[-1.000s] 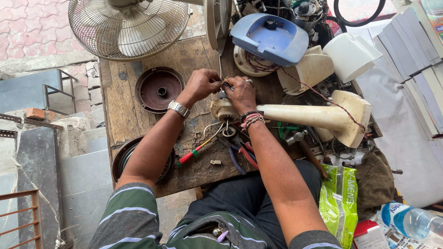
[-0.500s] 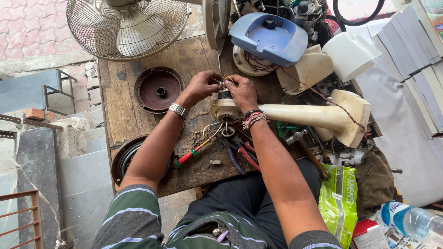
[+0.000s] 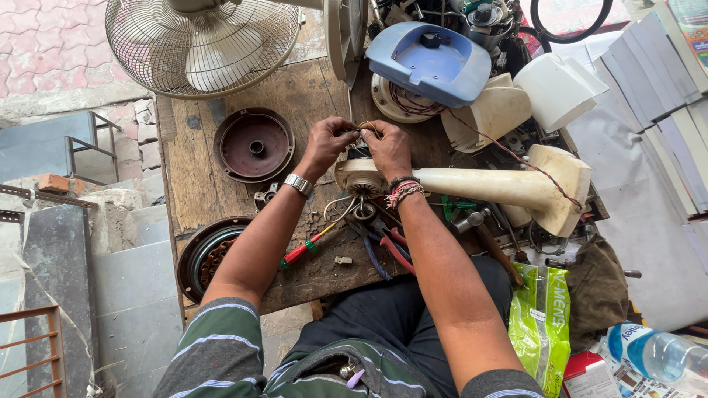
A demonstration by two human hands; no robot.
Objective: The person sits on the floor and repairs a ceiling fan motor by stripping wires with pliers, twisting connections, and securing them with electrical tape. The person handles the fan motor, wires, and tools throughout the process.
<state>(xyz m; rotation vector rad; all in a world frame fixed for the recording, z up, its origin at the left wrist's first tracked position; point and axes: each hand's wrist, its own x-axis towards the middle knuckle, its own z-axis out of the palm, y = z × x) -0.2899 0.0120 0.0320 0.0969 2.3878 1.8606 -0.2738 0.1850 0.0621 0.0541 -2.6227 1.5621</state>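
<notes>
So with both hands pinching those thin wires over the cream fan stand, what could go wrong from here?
Three risks, as I judge them:
1. The left hand and right hand pull at fine wires; these might snap or fray.
2. The cream fan stand lies loose on the crowded wooden bench, so a tug could shift it.
3. The screwdriver and pliers lie near the bench edge, where a forearm could knock them off.
</notes>
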